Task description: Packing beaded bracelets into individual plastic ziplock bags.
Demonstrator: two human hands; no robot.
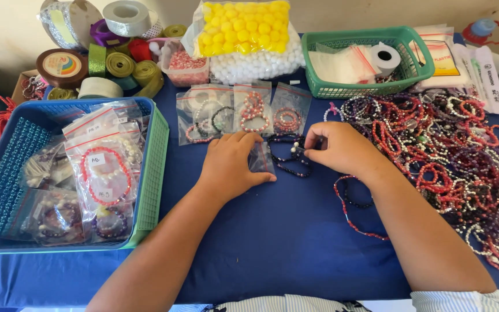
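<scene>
My left hand (pixel 230 164) lies on the blue tablecloth (pixel 272 242), its fingers closed on a small clear plastic bag (pixel 261 157). My right hand (pixel 342 149) pinches a dark beaded bracelet (pixel 291 159) at the bag's mouth, part of the bracelet trailing on the cloth below. Just beyond my hands lie three clear bags (pixel 241 111) holding pink, white and dark bracelets. A big heap of loose red, purple and white bracelets (pixel 457 150) spreads to the right, touching my right forearm.
A blue and green tray (pixel 154 167) with several labelled bagged bracelets sits at the left. Ribbon rolls (pixel 116 63), a tub of pink beads (pixel 186 63), bags of yellow and white balls (pixel 249 40) and a green basket (pixel 371 86) line the back.
</scene>
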